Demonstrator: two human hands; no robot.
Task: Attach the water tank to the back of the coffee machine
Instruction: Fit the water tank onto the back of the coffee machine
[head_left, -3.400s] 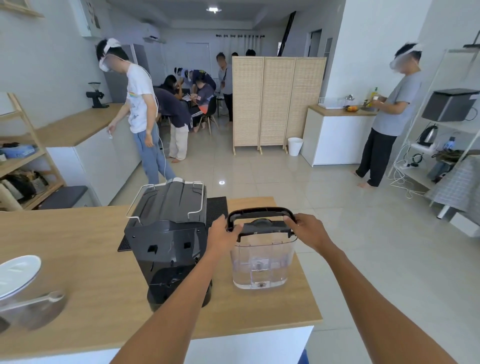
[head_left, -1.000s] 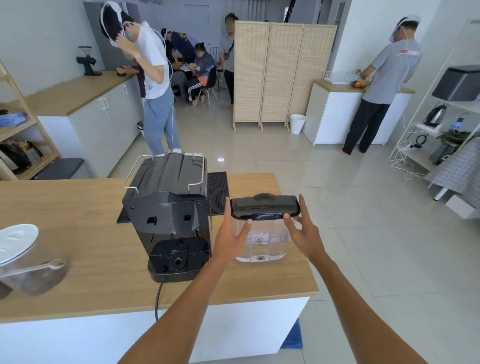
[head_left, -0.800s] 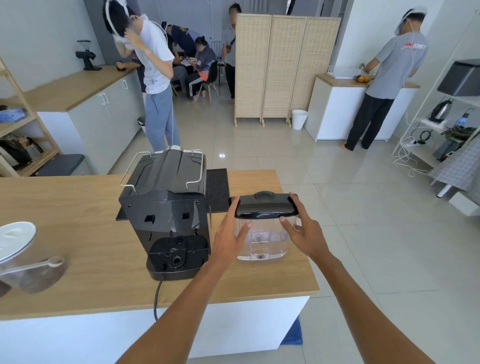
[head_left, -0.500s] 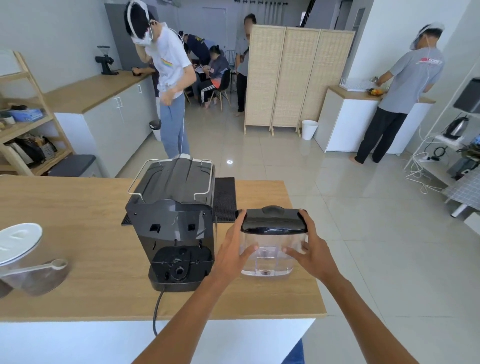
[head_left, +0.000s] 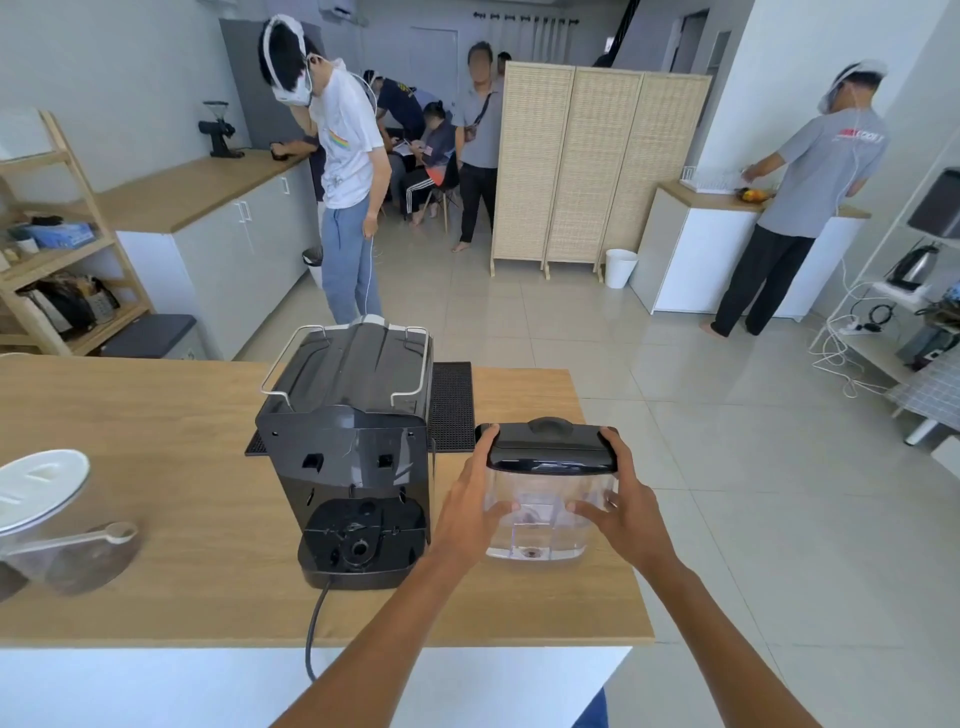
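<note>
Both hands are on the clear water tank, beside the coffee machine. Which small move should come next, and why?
Probably lift the water tank slightly and carry it left, toward the open back of the coffee machine that faces the camera. The left hand and right hand already grip its two sides, yet it appears to rest on the counter, apart from the machine, whose rear base seat is bare.

The front of the coffee machine (head_left: 358, 447) was turned away and could not be seen. A lidded container (head_left: 36, 499) was cut off by the left picture edge, its contents indistinct. Whether the water tank (head_left: 545, 493) rested on the counter (head_left: 156, 467) or was lifted clear could not be determined, its lower side walls being covered by the fingers (head_left: 498, 512).
</note>
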